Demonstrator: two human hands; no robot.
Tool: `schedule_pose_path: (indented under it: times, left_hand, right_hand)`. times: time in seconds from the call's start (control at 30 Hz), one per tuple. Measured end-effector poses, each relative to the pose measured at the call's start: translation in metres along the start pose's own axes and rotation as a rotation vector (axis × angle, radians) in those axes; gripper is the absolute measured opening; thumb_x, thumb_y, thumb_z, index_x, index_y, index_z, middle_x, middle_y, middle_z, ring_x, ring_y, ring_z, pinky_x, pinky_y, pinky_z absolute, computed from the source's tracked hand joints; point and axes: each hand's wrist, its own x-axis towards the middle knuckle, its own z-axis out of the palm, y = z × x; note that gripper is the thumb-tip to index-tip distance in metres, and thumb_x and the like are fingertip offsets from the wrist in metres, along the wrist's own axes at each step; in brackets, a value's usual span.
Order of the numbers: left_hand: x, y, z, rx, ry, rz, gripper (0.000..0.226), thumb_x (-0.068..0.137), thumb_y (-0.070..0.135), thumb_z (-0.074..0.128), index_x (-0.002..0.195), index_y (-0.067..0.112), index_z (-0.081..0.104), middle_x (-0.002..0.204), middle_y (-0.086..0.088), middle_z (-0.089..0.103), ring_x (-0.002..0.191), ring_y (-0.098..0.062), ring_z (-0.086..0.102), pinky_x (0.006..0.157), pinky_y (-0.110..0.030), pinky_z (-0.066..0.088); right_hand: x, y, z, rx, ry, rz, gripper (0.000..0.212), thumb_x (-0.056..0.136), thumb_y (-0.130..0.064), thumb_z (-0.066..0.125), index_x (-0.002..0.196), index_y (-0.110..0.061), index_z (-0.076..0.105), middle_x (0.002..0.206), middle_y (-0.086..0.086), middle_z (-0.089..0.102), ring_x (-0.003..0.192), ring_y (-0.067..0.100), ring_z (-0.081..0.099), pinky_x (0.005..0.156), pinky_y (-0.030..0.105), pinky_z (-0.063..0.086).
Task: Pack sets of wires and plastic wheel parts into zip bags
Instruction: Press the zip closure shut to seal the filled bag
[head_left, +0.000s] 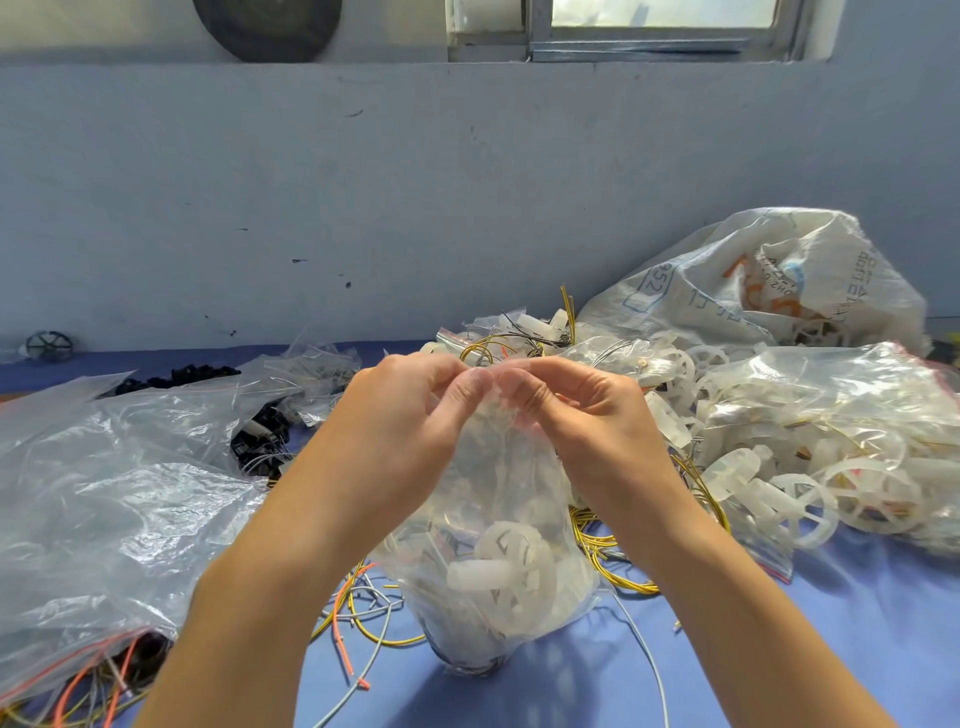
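Forearms (270, 597) cut off at the lower edge; left hand (410, 415) and right hand (587, 415) fingers (470, 387) pinching the zip bag (498, 499) top, seal hidden between; below them, wheel parts (511, 566) hazy inside

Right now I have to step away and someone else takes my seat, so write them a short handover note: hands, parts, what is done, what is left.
Left hand and right hand both pinch the top edge of one zip bag, held upright over the table.
Inside it: white wheel parts; whether wires are in too is hard to tell.
Loose wires lie on the table around the bag; a heap of wheels sits on the right.
Done: this bag is loaded with wheels.
Left: probably press the zip shut, set the bag aside, start the next set.
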Motion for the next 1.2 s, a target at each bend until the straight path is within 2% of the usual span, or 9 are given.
schedule_pose_path:
  times: [0.07, 0.17, 0.27, 0.37, 0.53, 0.77, 0.9, 1.07, 1.2]
  left_hand:
    - [0.001, 0.000, 0.000, 0.009, -0.017, 0.000, 0.034, 0.098, 0.046, 0.049, 0.083, 0.023, 0.069, 0.060, -0.001, 0.053, 0.053, -0.011, 0.042, 0.054, -0.029, 0.033]
    - [0.002, 0.001, 0.000, 0.033, -0.036, -0.005, 0.033, 0.098, 0.046, 0.051, 0.085, 0.023, 0.070, 0.056, 0.003, 0.045, 0.052, -0.010, 0.039, 0.052, -0.027, 0.031]
    - [0.003, 0.001, 0.000, 0.042, -0.030, 0.008, 0.031, 0.097, 0.044, 0.053, 0.088, 0.022, 0.072, 0.065, 0.003, 0.062, 0.064, -0.014, 0.055, 0.064, -0.035, 0.047]
    - [0.002, 0.001, 0.000, 0.051, -0.005, 0.011, 0.027, 0.097, 0.042, 0.054, 0.089, 0.023, 0.071, 0.075, -0.002, 0.069, 0.076, -0.020, 0.063, 0.071, -0.046, 0.048]
    - [0.001, 0.001, 0.000, 0.054, 0.004, 0.000, 0.022, 0.096, 0.041, 0.057, 0.091, 0.027, 0.072, 0.076, 0.003, 0.069, 0.076, -0.013, 0.063, 0.073, -0.043, 0.049]
    - [-0.002, -0.007, -0.007, 0.062, -0.050, -0.053, 0.020, 0.095, 0.039, 0.058, 0.084, 0.028, 0.071, 0.075, -0.002, 0.068, 0.075, -0.022, 0.061, 0.072, -0.041, 0.048]
    - [-0.004, -0.021, -0.015, 0.060, -0.063, -0.109, 0.017, 0.092, 0.039, 0.061, 0.085, 0.029, 0.073, 0.079, 0.008, 0.071, 0.078, -0.007, 0.064, 0.074, -0.028, 0.049]
    - [-0.010, -0.037, -0.023, 0.033, -0.068, -0.146, 0.018, 0.092, 0.040, 0.061, 0.082, 0.031, 0.073, 0.072, 0.026, 0.068, 0.069, 0.010, 0.060, 0.060, -0.012, 0.042]
    - [-0.015, -0.050, -0.026, -0.077, -0.061, -0.198, 0.015, 0.090, 0.041, 0.063, 0.084, 0.033, 0.074, 0.077, 0.012, 0.073, 0.070, -0.002, 0.065, 0.067, -0.024, 0.051]
  right_hand:
    - [0.000, 0.000, 0.001, 0.001, -0.009, 0.001, 0.013, 0.093, -0.020, 0.065, 0.094, -0.019, 0.078, 0.089, -0.006, 0.076, 0.077, 0.000, 0.064, 0.068, 0.011, 0.046]
    - [-0.001, 0.000, 0.003, 0.010, 0.007, 0.005, 0.013, 0.093, -0.018, 0.065, 0.095, -0.017, 0.077, 0.090, -0.008, 0.076, 0.078, -0.001, 0.064, 0.067, 0.010, 0.045]
    - [-0.001, 0.000, 0.005, -0.007, 0.034, 0.010, 0.012, 0.093, -0.019, 0.065, 0.093, -0.021, 0.077, 0.087, -0.010, 0.076, 0.076, -0.002, 0.063, 0.066, 0.009, 0.045]
    - [0.000, 0.000, 0.008, -0.012, 0.059, 0.018, 0.014, 0.093, -0.020, 0.065, 0.088, -0.024, 0.077, 0.085, -0.010, 0.076, 0.073, 0.000, 0.061, 0.065, 0.010, 0.045]
    - [0.001, 0.002, 0.007, 0.010, 0.096, 0.056, 0.011, 0.092, -0.022, 0.067, 0.091, -0.019, 0.078, 0.082, -0.008, 0.075, 0.069, 0.003, 0.059, 0.064, 0.012, 0.045]
    - [0.002, 0.005, -0.001, 0.039, 0.153, 0.145, 0.018, 0.082, -0.036, 0.070, 0.090, -0.022, 0.078, 0.077, -0.013, 0.071, 0.064, 0.004, 0.057, 0.064, 0.016, 0.049]
    - [0.004, 0.009, -0.009, 0.060, 0.187, 0.193, 0.027, 0.074, -0.045, 0.069, 0.089, -0.025, 0.079, 0.077, -0.013, 0.070, 0.067, 0.004, 0.058, 0.070, 0.026, 0.051]
    - [0.003, 0.014, -0.022, 0.151, 0.224, 0.255, 0.022, 0.077, -0.041, 0.069, 0.091, -0.026, 0.079, 0.079, -0.008, 0.068, 0.071, 0.006, 0.059, 0.077, 0.029, 0.051]
    - [0.003, 0.015, -0.020, 0.392, 0.246, 0.284, 0.017, 0.086, -0.028, 0.064, 0.082, -0.021, 0.079, 0.092, -0.004, 0.075, 0.080, 0.009, 0.070, 0.071, 0.023, 0.056]
